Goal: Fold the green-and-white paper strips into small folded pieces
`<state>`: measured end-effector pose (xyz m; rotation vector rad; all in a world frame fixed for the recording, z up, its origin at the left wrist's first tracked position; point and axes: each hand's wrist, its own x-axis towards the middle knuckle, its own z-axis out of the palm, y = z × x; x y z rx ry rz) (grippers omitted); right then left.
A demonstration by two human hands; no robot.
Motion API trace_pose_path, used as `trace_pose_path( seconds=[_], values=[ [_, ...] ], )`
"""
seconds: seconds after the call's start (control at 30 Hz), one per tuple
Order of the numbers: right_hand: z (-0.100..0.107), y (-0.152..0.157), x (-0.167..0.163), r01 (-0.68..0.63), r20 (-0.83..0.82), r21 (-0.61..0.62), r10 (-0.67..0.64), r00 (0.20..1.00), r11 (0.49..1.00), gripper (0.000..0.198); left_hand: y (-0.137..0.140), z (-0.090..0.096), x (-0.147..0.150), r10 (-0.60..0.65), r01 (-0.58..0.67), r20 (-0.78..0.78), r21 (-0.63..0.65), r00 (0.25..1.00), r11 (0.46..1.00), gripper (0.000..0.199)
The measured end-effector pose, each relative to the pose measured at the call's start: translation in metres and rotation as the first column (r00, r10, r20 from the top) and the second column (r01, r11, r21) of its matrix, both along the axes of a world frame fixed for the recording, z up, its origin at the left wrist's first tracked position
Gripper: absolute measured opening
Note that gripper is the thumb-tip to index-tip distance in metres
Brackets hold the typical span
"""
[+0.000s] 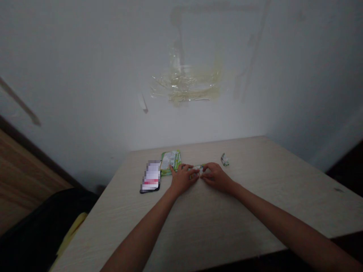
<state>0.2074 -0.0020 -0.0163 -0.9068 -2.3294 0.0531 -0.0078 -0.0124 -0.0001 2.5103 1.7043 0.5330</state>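
Note:
A small packet (197,167) with white, green and yellowish print lies low over the table, mostly hidden by fingers. My left hand (183,180) has its fingertips closed on the packet's left part, the thumb side near a green pouch. From the other side, my right hand (217,177) pinches the packet's right end between thumb and fingers. The green pouch (171,161), with a pale printed panel, lies flat just beyond my left hand. A crumpled green-and-white wrapper (225,159) sits beyond my right hand.
A phone (151,176) with a lit, blurred screen lies left of the pouch on the pale wooden table (181,226). Behind the table rises a wall (113,94) with peeling clear tape (187,85). Dark and yellow cloth (70,232) is at lower left.

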Motion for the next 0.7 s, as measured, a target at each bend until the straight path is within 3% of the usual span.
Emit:
trace_pose_path(
  seconds=[0.3,0.57,0.7],
  values=[
    [-0.004,0.002,0.003,0.041,-0.028,-0.048,-0.043,0.999,0.998,0.014,0.001,-0.001,-0.001,0.003,-0.003,0.000,0.002,1.000,1.000,0.029],
    [-0.010,0.014,0.008,0.339,0.044,-0.008,-0.339,0.940,0.941,0.020,0.003,-0.003,-0.001,-0.005,0.005,0.022,-0.010,1.000,1.000,0.029],
    [-0.006,0.015,0.007,0.428,0.072,-0.003,-0.427,0.902,0.904,0.021,0.003,-0.003,-0.002,-0.008,0.008,0.025,-0.001,1.000,1.000,0.028]
  ],
)
